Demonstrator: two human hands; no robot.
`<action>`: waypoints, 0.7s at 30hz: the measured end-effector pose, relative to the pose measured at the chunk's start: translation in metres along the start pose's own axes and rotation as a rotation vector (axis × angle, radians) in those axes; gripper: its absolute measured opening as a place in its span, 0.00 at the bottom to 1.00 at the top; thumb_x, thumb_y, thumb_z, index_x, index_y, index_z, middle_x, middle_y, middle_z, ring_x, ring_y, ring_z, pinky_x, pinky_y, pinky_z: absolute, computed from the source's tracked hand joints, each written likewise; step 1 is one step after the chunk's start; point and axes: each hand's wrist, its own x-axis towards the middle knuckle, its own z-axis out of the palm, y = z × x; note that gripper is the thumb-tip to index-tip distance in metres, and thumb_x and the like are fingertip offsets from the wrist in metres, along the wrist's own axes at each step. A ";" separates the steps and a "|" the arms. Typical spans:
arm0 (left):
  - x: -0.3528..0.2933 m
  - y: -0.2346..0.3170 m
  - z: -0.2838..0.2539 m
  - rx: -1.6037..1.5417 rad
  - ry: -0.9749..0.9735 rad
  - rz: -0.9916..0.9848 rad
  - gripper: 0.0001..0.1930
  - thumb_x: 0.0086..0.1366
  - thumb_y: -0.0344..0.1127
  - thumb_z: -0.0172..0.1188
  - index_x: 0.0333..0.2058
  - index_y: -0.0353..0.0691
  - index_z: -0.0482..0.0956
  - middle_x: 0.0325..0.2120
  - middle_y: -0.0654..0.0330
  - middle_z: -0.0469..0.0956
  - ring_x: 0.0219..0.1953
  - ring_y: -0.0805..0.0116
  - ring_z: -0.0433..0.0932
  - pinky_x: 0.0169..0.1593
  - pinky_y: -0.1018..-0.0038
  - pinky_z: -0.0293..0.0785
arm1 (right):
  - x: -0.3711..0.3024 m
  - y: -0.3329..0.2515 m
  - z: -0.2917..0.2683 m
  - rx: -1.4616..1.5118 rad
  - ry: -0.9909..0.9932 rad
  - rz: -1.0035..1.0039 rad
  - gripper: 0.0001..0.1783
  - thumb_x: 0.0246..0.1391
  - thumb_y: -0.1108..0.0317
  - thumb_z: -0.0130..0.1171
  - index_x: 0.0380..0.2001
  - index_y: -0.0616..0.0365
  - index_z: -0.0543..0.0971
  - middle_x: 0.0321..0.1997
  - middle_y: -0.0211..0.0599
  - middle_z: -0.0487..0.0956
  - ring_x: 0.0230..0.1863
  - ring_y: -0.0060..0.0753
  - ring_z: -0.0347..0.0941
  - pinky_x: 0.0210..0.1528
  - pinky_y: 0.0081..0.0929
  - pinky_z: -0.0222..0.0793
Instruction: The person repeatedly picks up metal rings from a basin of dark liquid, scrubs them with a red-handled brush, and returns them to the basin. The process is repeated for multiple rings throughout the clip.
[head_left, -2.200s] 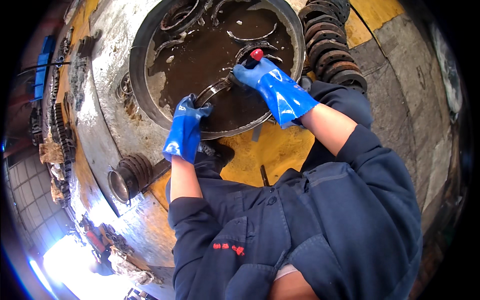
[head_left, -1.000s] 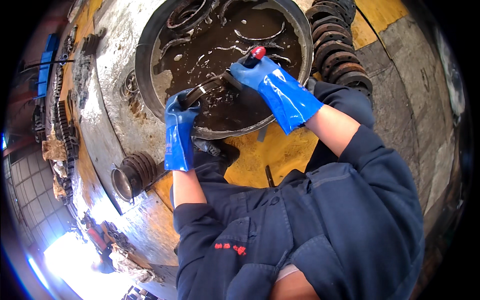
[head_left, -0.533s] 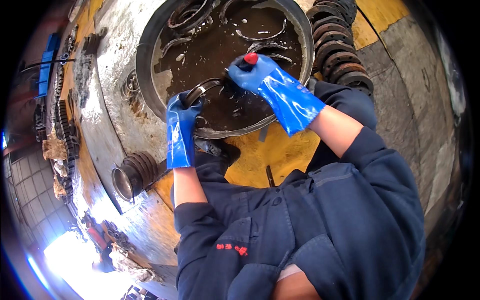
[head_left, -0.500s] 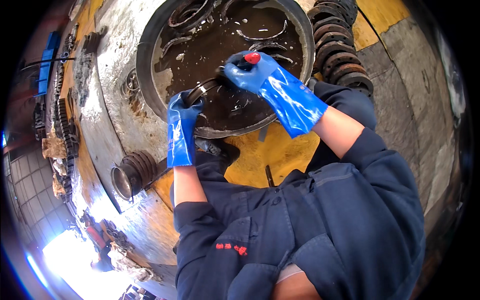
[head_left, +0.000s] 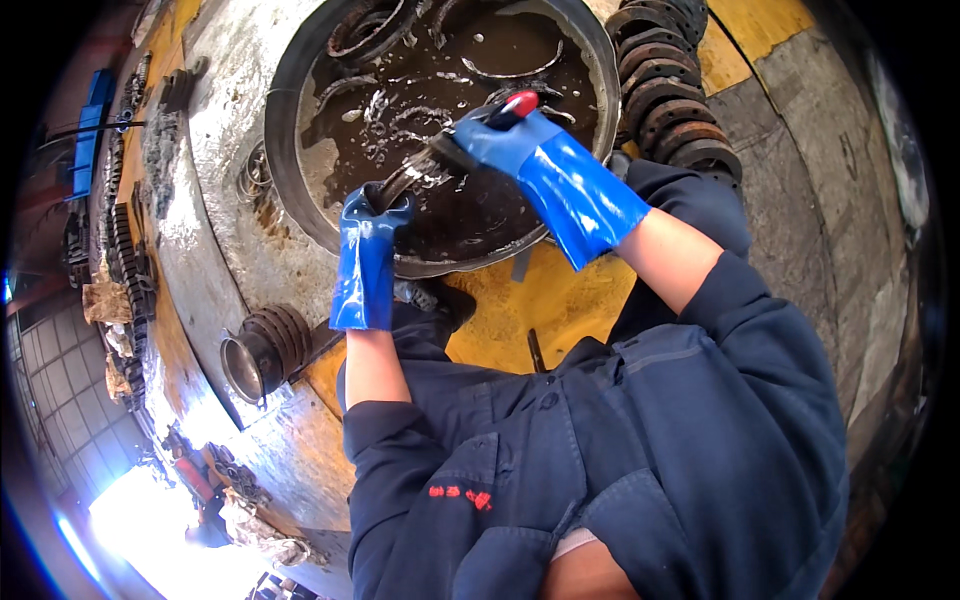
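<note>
My left hand (head_left: 372,225), in a blue rubber glove, is closed round one end of a dark, wet curved metal ring (head_left: 402,178) above a round basin (head_left: 284,140). My gloved right hand (head_left: 500,140) grips a brush (head_left: 522,102) whose red handle end sticks up past the thumb. Its dark bristles meet the ring, though the contact is blurred and the ring's far side is hidden. Murky dark liquid fills the basin, splashing near the brush. Several other rings (head_left: 372,35) lie partly sunk in it, including a thin curved one (head_left: 512,73) toward the right.
A long row of rusty dark rings (head_left: 668,90) stands right of the basin. On the metal floor to the lower left lies a stack of ring-shaped parts (head_left: 262,352). Thin rings (head_left: 256,170) rest by the basin's left side. Chain-like parts (head_left: 128,250) line the far left.
The brush has moved down and left along the ring, and liquid now splashes under it. The view has shifted slightly. Both hands keep their hold.
</note>
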 end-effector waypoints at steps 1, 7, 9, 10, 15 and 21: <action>0.002 0.000 0.000 0.057 0.024 -0.033 0.13 0.57 0.31 0.79 0.41 0.38 0.90 0.34 0.63 0.90 0.35 0.73 0.84 0.44 0.72 0.80 | 0.005 0.002 -0.007 -0.022 0.003 0.096 0.13 0.66 0.59 0.61 0.38 0.55 0.87 0.33 0.31 0.87 0.35 0.21 0.80 0.41 0.28 0.77; 0.006 -0.014 0.006 0.035 -0.053 0.018 0.07 0.62 0.28 0.78 0.37 0.42 0.89 0.29 0.69 0.85 0.31 0.78 0.77 0.40 0.74 0.75 | 0.009 0.009 -0.012 -0.211 0.092 0.257 0.30 0.60 0.44 0.63 0.53 0.57 0.87 0.55 0.55 0.88 0.59 0.57 0.84 0.64 0.43 0.78; 0.009 -0.016 0.008 -0.040 -0.078 -0.027 0.07 0.63 0.26 0.77 0.37 0.42 0.88 0.31 0.68 0.85 0.33 0.77 0.78 0.42 0.75 0.75 | 0.014 0.017 -0.010 -0.238 0.090 0.291 0.30 0.60 0.44 0.62 0.53 0.58 0.87 0.54 0.55 0.88 0.58 0.57 0.84 0.64 0.43 0.78; 0.010 -0.014 0.008 -0.079 -0.089 -0.053 0.07 0.63 0.25 0.77 0.37 0.42 0.88 0.32 0.68 0.85 0.34 0.77 0.78 0.43 0.75 0.76 | 0.015 0.016 -0.009 -0.254 0.085 0.309 0.30 0.60 0.44 0.62 0.53 0.58 0.87 0.54 0.55 0.88 0.58 0.57 0.84 0.64 0.43 0.78; 0.004 -0.007 0.015 -0.115 -0.143 -0.100 0.08 0.64 0.19 0.72 0.37 0.40 0.86 0.36 0.64 0.87 0.37 0.74 0.81 0.46 0.74 0.77 | 0.005 0.012 -0.005 -0.215 0.033 0.310 0.27 0.59 0.47 0.62 0.49 0.58 0.88 0.50 0.54 0.89 0.54 0.54 0.86 0.61 0.42 0.79; 0.009 0.001 0.012 0.265 -0.127 -0.075 0.15 0.61 0.33 0.76 0.46 0.39 0.87 0.42 0.54 0.89 0.45 0.62 0.87 0.54 0.68 0.81 | -0.002 0.003 -0.002 -0.115 -0.029 0.288 0.26 0.61 0.47 0.61 0.48 0.58 0.88 0.47 0.52 0.89 0.50 0.52 0.86 0.57 0.42 0.79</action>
